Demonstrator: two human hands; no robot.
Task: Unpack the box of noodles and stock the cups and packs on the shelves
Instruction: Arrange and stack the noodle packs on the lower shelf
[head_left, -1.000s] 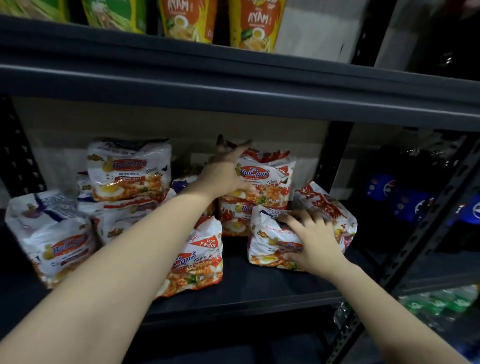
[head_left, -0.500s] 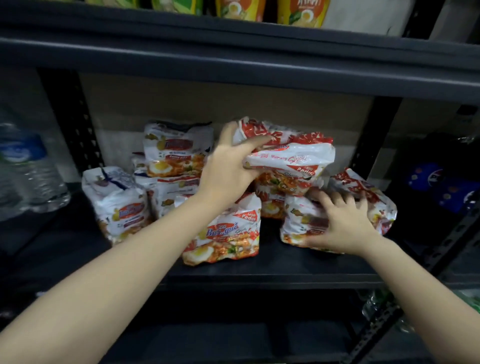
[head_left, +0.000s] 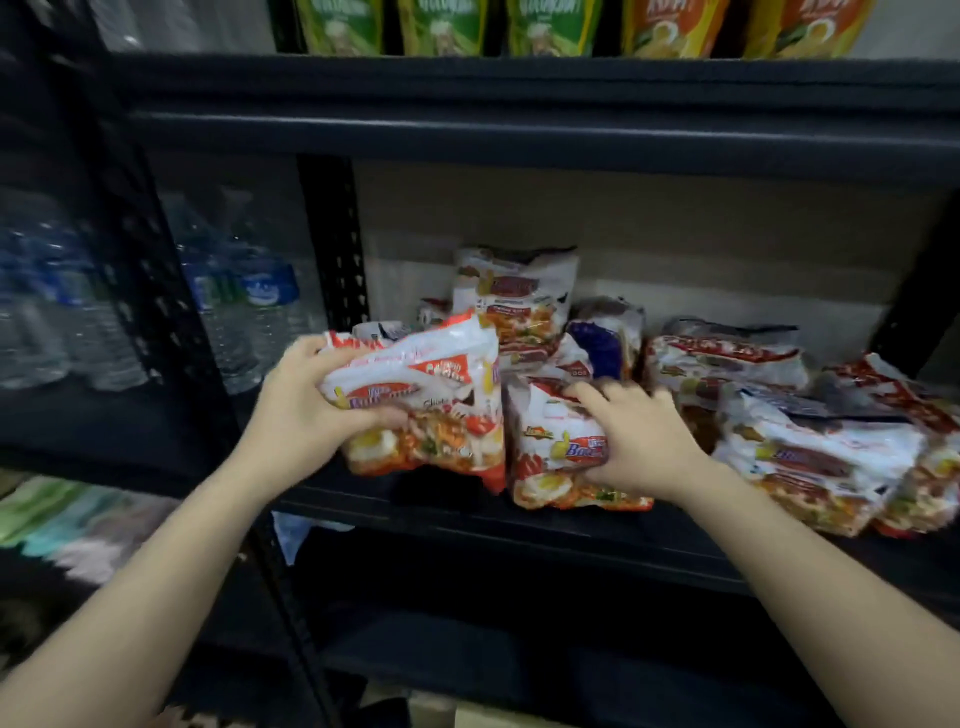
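My left hand (head_left: 296, 410) grips a white and red noodle multipack (head_left: 431, 395), held just above the front of the dark middle shelf (head_left: 431, 512). My right hand (head_left: 639, 436) lies on a second noodle pack (head_left: 550, 467) that stands on the shelf beside the first, fingers curled over its top. More noodle packs (head_left: 810, 457) are piled to the right and stacked behind (head_left: 514, 296) against the beige back wall.
Water bottles (head_left: 249, 306) fill the bay to the left, past a black perforated upright (head_left: 335, 239). Green (head_left: 441, 26) and orange pouches (head_left: 675, 26) line the shelf above. A lower shelf (head_left: 467, 670) is dark. The view is blurred by motion.
My left hand has carried its pack from the top of the pile leftward and down to the shelf's front. My right hand has shifted onto the neighbouring pack. The view has swung left.
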